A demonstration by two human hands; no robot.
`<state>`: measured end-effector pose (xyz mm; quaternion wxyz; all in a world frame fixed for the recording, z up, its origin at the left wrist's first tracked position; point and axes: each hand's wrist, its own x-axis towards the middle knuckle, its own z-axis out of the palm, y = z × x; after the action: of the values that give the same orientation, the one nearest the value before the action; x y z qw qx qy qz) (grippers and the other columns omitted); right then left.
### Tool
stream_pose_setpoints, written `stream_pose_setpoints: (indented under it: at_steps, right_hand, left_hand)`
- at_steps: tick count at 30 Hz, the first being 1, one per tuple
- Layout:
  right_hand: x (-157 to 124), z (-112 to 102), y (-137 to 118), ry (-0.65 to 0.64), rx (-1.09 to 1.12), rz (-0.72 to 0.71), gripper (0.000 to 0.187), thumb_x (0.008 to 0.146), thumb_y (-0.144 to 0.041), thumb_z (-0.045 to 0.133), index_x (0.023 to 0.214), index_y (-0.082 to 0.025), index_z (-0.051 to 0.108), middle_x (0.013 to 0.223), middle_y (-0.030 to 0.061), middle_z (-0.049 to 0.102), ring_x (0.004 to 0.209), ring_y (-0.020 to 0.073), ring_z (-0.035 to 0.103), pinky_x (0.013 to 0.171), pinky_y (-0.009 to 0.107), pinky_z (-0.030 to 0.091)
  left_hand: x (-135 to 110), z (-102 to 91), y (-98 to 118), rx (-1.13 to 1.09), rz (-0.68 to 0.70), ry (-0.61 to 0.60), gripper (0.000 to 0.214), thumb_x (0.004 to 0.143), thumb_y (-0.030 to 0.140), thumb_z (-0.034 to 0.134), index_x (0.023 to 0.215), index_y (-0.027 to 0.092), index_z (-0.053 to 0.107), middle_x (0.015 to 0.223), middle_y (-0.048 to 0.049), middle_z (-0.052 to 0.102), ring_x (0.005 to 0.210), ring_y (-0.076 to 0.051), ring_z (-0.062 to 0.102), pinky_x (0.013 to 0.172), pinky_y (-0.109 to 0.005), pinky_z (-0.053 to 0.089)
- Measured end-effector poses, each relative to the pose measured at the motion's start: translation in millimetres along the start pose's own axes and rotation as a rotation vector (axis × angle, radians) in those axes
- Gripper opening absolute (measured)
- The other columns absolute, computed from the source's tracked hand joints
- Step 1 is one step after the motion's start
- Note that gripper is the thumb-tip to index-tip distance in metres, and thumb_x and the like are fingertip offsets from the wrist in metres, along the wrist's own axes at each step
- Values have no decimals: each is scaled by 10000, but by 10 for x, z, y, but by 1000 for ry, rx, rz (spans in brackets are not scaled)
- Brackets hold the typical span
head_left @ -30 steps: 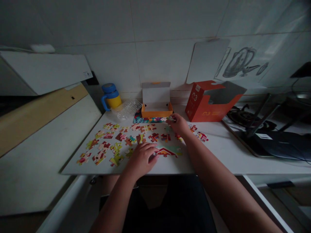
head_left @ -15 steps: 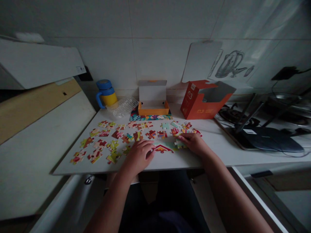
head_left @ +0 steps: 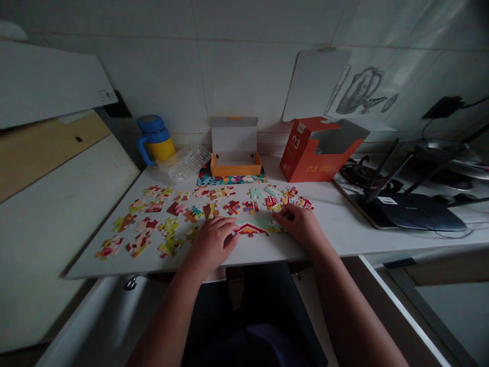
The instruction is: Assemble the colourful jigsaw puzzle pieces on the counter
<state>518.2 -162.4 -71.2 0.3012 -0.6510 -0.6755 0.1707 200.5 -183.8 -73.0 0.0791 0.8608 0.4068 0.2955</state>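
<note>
On the white tabletop, a joined strip of jigsaw puzzle pieces (head_left: 250,229) shows a red and orange roof shape against pale green. My left hand (head_left: 217,239) is curled over the strip's left end, thumb and fingertips at its edge. At the right end, my right hand (head_left: 300,224) has thumb and index finger pinched at a green puzzle piece (head_left: 275,227), which its fingers partly cover. The piece lies against the strip; whether it is fully locked in, I cannot tell. Loose puzzle pieces (head_left: 168,227) spread out to the left, and others (head_left: 272,203) lie just beyond my hands.
At the back stand an open orange box (head_left: 236,171), a red box (head_left: 305,158), a blue and yellow mug (head_left: 156,140) and a clear plastic tray (head_left: 187,163). A black router (head_left: 420,211) with antennas lies right, near a gas burner (head_left: 362,176). Boards (head_left: 57,224) lean at left.
The camera view has shifted slightly, moving the table leftward in the picture. My right fingers have curled more over the green piece at the strip's right end. My left hand stays at the left end.
</note>
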Motion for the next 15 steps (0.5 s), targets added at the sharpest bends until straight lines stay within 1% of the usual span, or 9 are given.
stream_pose_setpoints:
  at_steps: [5,10,12,15]
  right_hand:
    - [35,-12,54,9,-20,38,365,899,-599,706,790,-251,700,697,13,698,617,188,557,599,316,368]
    - [43,-1,18,-31,-76,33,331,914,-567,718,794,-259,694,695,4,685,623,190,566,607,319,360]
    - [42,12,-4,-43,-121,-11,315,930,-540,720,798,-255,691,757,16,698,663,192,587,632,320,380]
    - [38,32,-26,-44,-207,-106,293,956,-495,717,811,-242,691,967,56,723,766,194,623,684,321,413]
  left_hand:
    - [-1,7,-13,-8,-11,-20,122,1051,233,672,1136,235,759,1309,-75,795,1253,-270,723,1165,-536,556]
    - [-4,13,-16,-8,-12,-16,116,1045,228,682,1135,239,755,1309,-72,793,1253,-265,723,1162,-527,550]
    - [-1,12,-13,-5,-15,-11,111,1045,227,678,1127,234,753,1304,-77,794,1247,-270,726,1150,-528,557]
    - [5,9,-10,-1,-22,-17,115,1051,232,671,1128,228,756,1303,-81,793,1250,-277,725,1153,-534,556]
